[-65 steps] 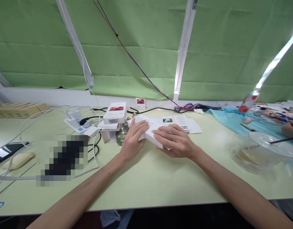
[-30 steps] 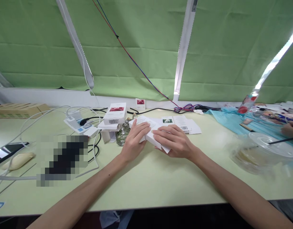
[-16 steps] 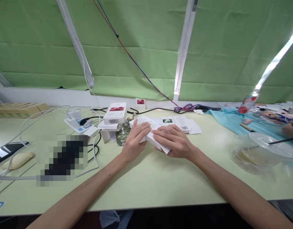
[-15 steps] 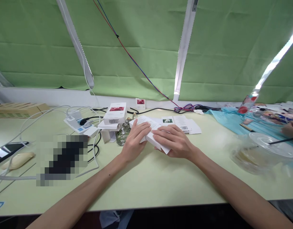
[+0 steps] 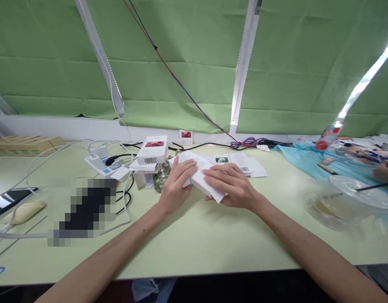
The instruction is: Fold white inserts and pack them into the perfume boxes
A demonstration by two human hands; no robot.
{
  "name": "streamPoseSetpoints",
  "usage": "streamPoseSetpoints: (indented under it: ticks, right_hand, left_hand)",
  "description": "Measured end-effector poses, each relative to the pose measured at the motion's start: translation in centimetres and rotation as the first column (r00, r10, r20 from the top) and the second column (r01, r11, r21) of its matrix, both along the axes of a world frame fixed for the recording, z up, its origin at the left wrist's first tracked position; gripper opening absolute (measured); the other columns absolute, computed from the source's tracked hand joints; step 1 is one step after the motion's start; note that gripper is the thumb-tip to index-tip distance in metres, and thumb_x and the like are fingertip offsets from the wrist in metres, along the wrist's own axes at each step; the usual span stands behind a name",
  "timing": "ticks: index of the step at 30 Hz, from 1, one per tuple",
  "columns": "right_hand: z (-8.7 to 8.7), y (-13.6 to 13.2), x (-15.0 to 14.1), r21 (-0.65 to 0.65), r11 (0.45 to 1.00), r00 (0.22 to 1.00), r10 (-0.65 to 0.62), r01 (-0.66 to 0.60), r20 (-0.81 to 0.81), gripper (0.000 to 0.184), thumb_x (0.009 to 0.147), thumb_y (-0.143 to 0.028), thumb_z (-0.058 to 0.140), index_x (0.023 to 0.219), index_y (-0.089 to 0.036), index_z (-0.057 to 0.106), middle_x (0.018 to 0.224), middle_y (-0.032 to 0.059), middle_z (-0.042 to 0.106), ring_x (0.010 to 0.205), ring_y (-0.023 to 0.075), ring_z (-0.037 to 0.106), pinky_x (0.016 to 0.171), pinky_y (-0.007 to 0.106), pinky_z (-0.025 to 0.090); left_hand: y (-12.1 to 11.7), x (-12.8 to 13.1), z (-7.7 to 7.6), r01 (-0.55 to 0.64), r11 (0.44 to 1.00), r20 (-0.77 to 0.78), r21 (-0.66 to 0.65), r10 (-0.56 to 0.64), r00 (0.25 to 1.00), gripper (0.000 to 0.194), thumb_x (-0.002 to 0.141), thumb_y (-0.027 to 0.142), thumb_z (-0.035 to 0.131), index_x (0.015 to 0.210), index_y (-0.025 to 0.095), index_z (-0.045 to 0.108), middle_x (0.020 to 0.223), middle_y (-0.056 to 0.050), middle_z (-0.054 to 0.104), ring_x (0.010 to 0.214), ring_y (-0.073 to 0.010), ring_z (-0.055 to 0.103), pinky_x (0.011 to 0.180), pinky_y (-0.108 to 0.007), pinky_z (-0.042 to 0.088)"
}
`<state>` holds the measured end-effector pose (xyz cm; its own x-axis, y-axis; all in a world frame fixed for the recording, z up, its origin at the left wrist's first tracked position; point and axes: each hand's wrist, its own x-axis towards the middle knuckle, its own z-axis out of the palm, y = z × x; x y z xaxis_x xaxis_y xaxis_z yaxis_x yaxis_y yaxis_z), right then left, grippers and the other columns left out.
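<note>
A white cardboard box with fine print on its far part is held between my hands over the middle of the table. My left hand is closed round its left side, fingers lying across the printed part. On the right, my right hand grips the box, fingers over the top and thumb mostly hidden beneath. A white flap sticks out toward me by the right hand. Just behind lie flat white cartons, one with a white flower picture. Left of my left hand stands a clear glass jar, partly covered.
A white box with a red picture rests on another carton at left. Cables and a power strip spread beyond it. At right stand a lidded plastic cup with a black straw and a bottle; another person's hand shows there.
My left hand has shifted slightly left and down, and more of the box shows between my hands. My right hand has barely moved and keeps its grip.
</note>
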<state>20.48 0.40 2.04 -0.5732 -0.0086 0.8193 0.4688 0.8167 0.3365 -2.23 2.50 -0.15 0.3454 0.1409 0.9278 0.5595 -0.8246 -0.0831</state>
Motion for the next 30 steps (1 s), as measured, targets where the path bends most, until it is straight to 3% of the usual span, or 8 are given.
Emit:
streamPoseSetpoints:
  ticks: [9, 15, 30]
  right_hand:
    - [0.23, 0.11, 0.27, 0.006, 1.000, 0.998, 0.024, -0.024, -0.056, 0.049, 0.089, -0.051, 0.067, 0.127, -0.020, 0.061, 0.122, 0.0123, 0.073, 0.113, 0.0261, 0.066, 0.089, 0.039, 0.050]
    - [0.23, 0.20, 0.42, -0.001, 0.999, 0.998, 0.034, -0.034, -0.053, 0.055, 0.094, -0.058, 0.055, 0.132, -0.018, 0.059, 0.125, 0.0142, 0.071, 0.115, 0.0270, 0.065, 0.089, 0.041, 0.050]
    - [0.07, 0.14, 0.05, 0.016, 1.000, 0.999, 0.012, -0.012, -0.052, 0.047, 0.098, -0.044, 0.055, 0.136, -0.017, 0.056, 0.126, 0.0137, 0.071, 0.116, 0.0255, 0.063, 0.091, 0.039, 0.049]
  left_hand:
    - [-0.07, -0.09, 0.27, -0.005, 1.000, 0.033, 0.002, 0.005, 0.999, 0.037, 0.088, 0.003, 0.060, 0.121, 0.020, 0.060, 0.121, -0.011, 0.071, 0.119, -0.0234, 0.067, 0.119, -0.058, 0.038]
    - [-0.09, -0.07, 0.28, -0.009, 1.000, 0.034, -0.003, 0.009, 0.999, 0.038, 0.088, 0.004, 0.060, 0.122, 0.020, 0.060, 0.120, -0.011, 0.071, 0.120, -0.0240, 0.066, 0.119, -0.059, 0.038]
    - [-0.22, -0.09, 0.12, -0.023, 0.999, -0.039, 0.031, 0.024, 0.999, 0.042, 0.090, 0.005, 0.059, 0.129, 0.021, 0.057, 0.123, -0.012, 0.070, 0.123, -0.0246, 0.064, 0.118, -0.059, 0.038]
